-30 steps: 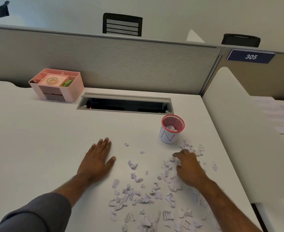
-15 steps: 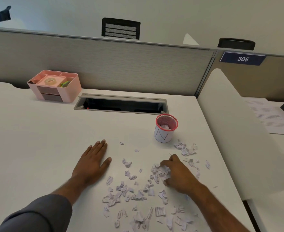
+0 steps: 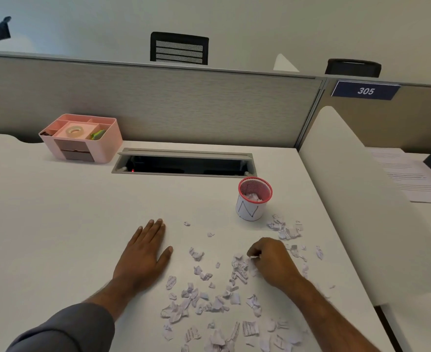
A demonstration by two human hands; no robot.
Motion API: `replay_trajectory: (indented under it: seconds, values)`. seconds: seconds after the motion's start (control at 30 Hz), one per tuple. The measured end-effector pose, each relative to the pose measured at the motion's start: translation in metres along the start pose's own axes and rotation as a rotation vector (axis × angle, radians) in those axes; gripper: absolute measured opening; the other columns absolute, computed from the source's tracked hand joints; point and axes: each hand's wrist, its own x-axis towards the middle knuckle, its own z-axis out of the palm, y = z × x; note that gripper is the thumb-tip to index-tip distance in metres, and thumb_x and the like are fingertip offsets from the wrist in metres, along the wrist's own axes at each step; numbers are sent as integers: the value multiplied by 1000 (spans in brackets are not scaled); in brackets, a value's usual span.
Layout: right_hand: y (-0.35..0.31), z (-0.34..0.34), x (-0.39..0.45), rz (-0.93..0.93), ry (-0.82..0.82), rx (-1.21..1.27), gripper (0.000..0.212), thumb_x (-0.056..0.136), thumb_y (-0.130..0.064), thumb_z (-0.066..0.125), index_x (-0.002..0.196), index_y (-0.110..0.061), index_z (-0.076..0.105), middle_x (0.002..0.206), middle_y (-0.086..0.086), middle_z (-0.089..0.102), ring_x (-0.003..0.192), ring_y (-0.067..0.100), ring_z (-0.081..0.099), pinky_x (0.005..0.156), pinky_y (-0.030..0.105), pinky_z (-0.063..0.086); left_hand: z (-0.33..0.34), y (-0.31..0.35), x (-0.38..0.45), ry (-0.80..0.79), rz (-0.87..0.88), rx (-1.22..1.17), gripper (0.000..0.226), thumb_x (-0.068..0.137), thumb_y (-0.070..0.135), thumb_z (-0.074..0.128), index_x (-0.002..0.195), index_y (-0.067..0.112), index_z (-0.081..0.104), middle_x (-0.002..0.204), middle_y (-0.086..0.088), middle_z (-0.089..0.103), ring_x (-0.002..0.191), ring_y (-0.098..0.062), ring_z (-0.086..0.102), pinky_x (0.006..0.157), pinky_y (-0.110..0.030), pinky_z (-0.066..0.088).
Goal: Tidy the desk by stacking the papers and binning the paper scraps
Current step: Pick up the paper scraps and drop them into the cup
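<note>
Several torn white paper scraps lie scattered over the near right part of the white desk. A small red mesh bin, wrapped in white paper marked "N", stands behind them with crumpled scraps inside. My right hand sits curled among the scraps and pinches a few of them against the desk, a short way in front of the bin. To the left of the scraps, my left hand rests flat on the desk with straight fingers. Printed papers lie on the neighbouring desk at the far right.
A pink desk organiser with a tape roll stands at the back left. A grey cable slot is open in the desk behind the bin. A white curved divider bounds the desk on the right, a grey partition at the back.
My right hand has dragged back from near the bin toward me and closed its fingers on some scraps. My left hand has stayed flat in place.
</note>
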Motion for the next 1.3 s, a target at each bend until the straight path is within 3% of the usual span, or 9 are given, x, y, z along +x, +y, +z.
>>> replay_trajectory:
  seconds: [0.13,0.27,0.43,0.57,0.73,1.03,1.17,1.23,1.3]
  values:
    - [-12,-34,7,57,79,332,14,78,9,71,85,-3,75,71,0,68,62,15,64,65,28,59,-2,1,-1,17,23,-8,76,96,62,9,159,21,-2,165,15,-8,151,1,-14,122,-23,-11]
    - [-30,-73,30,39,170,489,17,76,9,74,82,-7,74,71,9,71,53,11,65,51,15,51,-1,0,-1,16,40,-19,75,96,62,10,157,23,-7,165,15,-10,150,2,-15,122,-22,-11]
    - [-49,-102,71,-5,324,356,18,79,-1,76,97,-3,75,96,12,72,86,23,67,78,32,58,2,-1,0,2,25,-26,76,94,64,7,157,23,-8,165,16,-11,149,3,-17,122,-22,-12]
    - [-58,-103,93,-36,367,207,18,83,-1,72,100,-4,75,107,14,72,91,20,63,76,25,49,1,0,0,10,17,-49,77,94,64,8,158,24,-6,164,18,-10,149,5,-17,122,-23,-10]
    - [-56,-91,100,10,275,92,29,83,-6,73,112,-9,71,119,12,67,107,27,61,82,29,51,0,0,1,12,8,-56,77,94,64,10,159,25,-3,164,19,-9,148,6,-16,122,-21,-11]
    - [-47,-85,72,-174,529,170,16,90,-4,62,101,-6,74,100,11,73,87,17,61,76,22,48,1,-1,1,8,-1,-51,76,95,65,12,160,27,0,165,19,-7,148,7,-17,119,-18,-14]
    - [-34,-48,46,-189,305,136,18,87,-3,64,100,-9,75,99,8,74,85,18,66,82,21,48,0,-1,1,7,-4,-54,77,94,65,10,160,27,1,165,19,-7,148,8,-17,121,-19,-12]
    - [-25,-25,32,-167,73,38,23,91,-13,63,114,-12,69,114,7,68,100,18,59,89,20,41,0,-1,1,4,-6,-59,77,94,65,10,160,27,2,165,19,-7,148,7,-16,122,-21,-9]
    - [-18,-6,20,-202,-120,-118,33,95,-26,57,127,-19,60,125,5,57,114,23,49,97,30,40,0,-1,1,3,-5,-60,78,94,66,9,160,26,3,165,19,-6,149,6,-14,123,-22,-7]
